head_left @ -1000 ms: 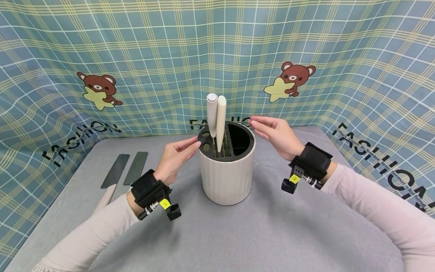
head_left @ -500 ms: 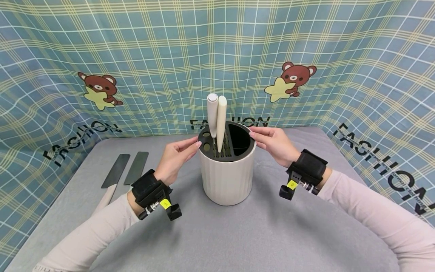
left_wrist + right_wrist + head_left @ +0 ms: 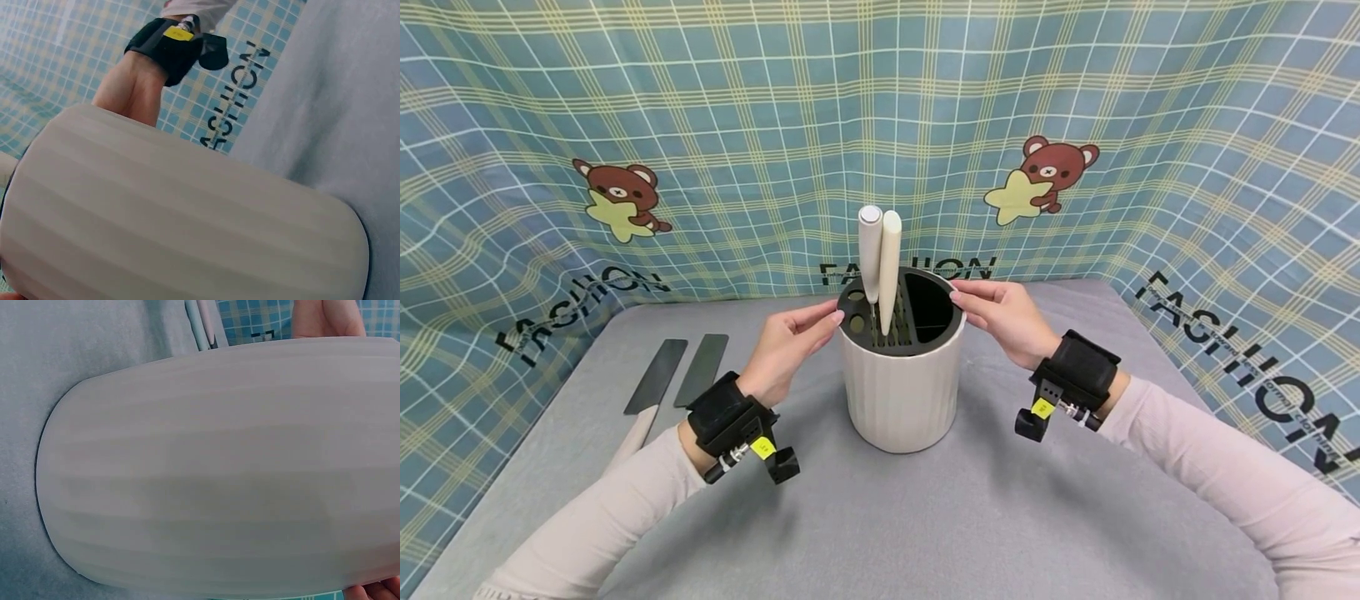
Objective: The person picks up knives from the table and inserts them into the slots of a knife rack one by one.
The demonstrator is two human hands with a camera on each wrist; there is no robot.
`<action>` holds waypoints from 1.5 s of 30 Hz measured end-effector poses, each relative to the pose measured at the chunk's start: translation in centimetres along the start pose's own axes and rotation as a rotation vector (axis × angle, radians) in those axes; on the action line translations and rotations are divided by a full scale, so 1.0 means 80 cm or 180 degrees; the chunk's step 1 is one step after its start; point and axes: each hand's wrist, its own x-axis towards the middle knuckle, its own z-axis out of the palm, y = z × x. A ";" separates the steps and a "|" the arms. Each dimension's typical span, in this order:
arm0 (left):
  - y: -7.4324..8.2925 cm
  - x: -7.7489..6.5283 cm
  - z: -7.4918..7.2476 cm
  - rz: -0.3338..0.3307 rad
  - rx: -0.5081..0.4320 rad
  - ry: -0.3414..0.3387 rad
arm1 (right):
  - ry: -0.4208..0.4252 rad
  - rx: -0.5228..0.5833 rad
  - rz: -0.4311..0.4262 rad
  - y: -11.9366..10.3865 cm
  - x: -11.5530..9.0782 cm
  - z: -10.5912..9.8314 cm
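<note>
A ribbed off-white knife holder [image 3: 901, 400] with a dark slotted top stands upright on the table. My left hand [image 3: 782, 346] holds its rim on the left with thumb and fingers. Opposite it, my right hand [image 3: 1011, 321] holds the rim on the right. Two pale handles, a white one [image 3: 870, 250] with a round end cap and a cream one [image 3: 890, 258], rise from the slots; what sits below is hidden. The holder's wall [image 3: 187, 206] fills much of the left wrist view, and its ribbed side [image 3: 212, 475] does so in the right wrist view.
A dark-bladed knife [image 3: 657, 375] with a pale handle lies on the grey table [image 3: 910, 525] at the left, its handle partly behind my left sleeve. Beside it lies another dark blade [image 3: 702, 371]. A checked cloth [image 3: 820, 125] hangs behind.
My right hand has come down and inward from just beside the holder onto its rim. My left hand has stayed at the rim, and the holder has hardly shifted.
</note>
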 end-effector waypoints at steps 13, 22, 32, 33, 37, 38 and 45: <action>-0.054 0.001 -0.078 0.0837 0.1094 0.0053 | 0.0046 -0.0029 0.0025 0.003 0.001 -0.003; -0.041 -0.034 -0.129 0.0846 0.2008 0.0154 | 0.0006 -0.0033 0.0002 0.001 0.001 -0.005; -0.055 -0.051 -0.176 0.1120 0.2432 -0.0127 | 0.0005 -0.0036 0.0025 -0.002 0.002 -0.002; -0.056 -0.052 -0.180 0.1164 0.2550 -0.0132 | 0.0012 -0.0039 0.0027 -0.002 0.002 -0.002; -0.066 -0.056 -0.196 0.1380 0.3025 -0.0156 | 0.0021 -0.0052 0.0021 -0.001 0.003 -0.001; -0.068 -0.056 -0.200 0.1462 0.3123 -0.0168 | 0.0026 -0.0053 0.0020 -0.001 0.004 -0.001; -0.086 -0.057 -0.220 0.2039 0.3878 -0.0390 | 0.0002 -0.0027 0.0015 0.000 0.004 -0.002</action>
